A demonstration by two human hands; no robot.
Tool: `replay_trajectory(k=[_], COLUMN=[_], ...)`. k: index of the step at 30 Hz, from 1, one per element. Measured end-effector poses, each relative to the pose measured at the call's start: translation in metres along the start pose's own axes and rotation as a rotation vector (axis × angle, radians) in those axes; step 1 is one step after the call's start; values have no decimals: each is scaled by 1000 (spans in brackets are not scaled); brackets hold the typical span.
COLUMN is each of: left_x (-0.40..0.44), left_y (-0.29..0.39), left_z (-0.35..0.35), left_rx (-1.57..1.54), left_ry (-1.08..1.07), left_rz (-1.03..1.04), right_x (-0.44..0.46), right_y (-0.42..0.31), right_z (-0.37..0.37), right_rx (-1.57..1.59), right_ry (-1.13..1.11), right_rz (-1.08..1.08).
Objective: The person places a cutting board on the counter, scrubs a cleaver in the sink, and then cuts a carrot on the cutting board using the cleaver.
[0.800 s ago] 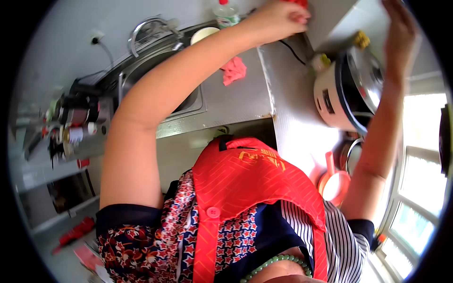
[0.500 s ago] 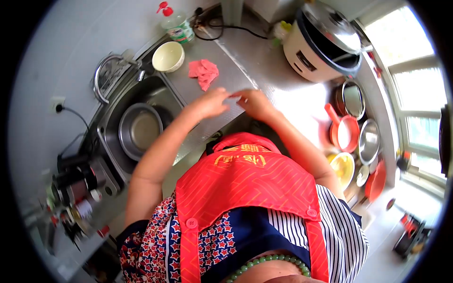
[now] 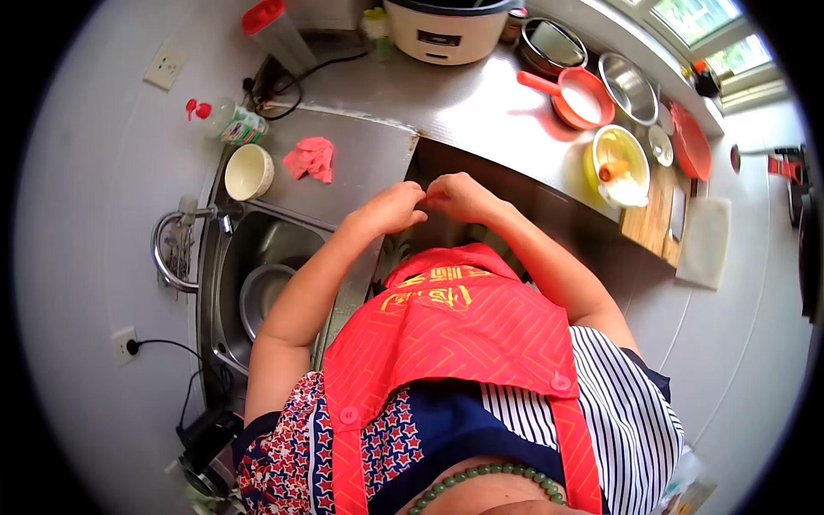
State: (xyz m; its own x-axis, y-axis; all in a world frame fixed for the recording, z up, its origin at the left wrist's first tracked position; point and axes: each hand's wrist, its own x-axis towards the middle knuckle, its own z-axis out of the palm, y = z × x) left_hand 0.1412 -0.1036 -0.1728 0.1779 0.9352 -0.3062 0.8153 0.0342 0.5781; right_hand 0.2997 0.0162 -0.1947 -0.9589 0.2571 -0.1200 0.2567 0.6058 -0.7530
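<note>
In front of the red apron (image 3: 455,335), my left hand (image 3: 391,209) and my right hand (image 3: 464,197) meet, fingertips almost touching or touching. Both hands have bent fingers; whatever they may hold between the tips is hidden or too small to make out. The left thumb sticks out a little below its fingers. Below the hands is a dark opening (image 3: 455,159) in the counter. Nearest on the left counter lies a crumpled pink cloth (image 3: 311,160), with a cream bowl (image 3: 249,172) beside it.
A sink (image 3: 236,257) with a metal basin (image 3: 260,296) and a curved faucet (image 3: 160,249) is on the left. A rice cooker (image 3: 446,36) stands at the back. On the right are a red-orange pan (image 3: 584,99), a yellow bowl (image 3: 607,154) and a wooden board (image 3: 650,215).
The view has swung toward the right, so the counter things appear shifted and more of the right side shows. My hands stay close together, the right one with its fingers more bent.
</note>
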Motion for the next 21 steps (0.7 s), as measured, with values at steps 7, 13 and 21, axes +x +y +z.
replay_trajectory(k=[7,13,21], left_x=[62,132,174], left_y=[52,86,104], left_z=[-4,13,29], left_rx=[37,-1,-49], left_ry=[-112,-175,-335], left_rz=[109,163,117], right_x=[-57,-105,-130], right_y=[31,73,123], right_z=[-44,-83,-90], right_rx=[58,155,253], right_ry=[73,92,66], right_rz=[104,251,264])
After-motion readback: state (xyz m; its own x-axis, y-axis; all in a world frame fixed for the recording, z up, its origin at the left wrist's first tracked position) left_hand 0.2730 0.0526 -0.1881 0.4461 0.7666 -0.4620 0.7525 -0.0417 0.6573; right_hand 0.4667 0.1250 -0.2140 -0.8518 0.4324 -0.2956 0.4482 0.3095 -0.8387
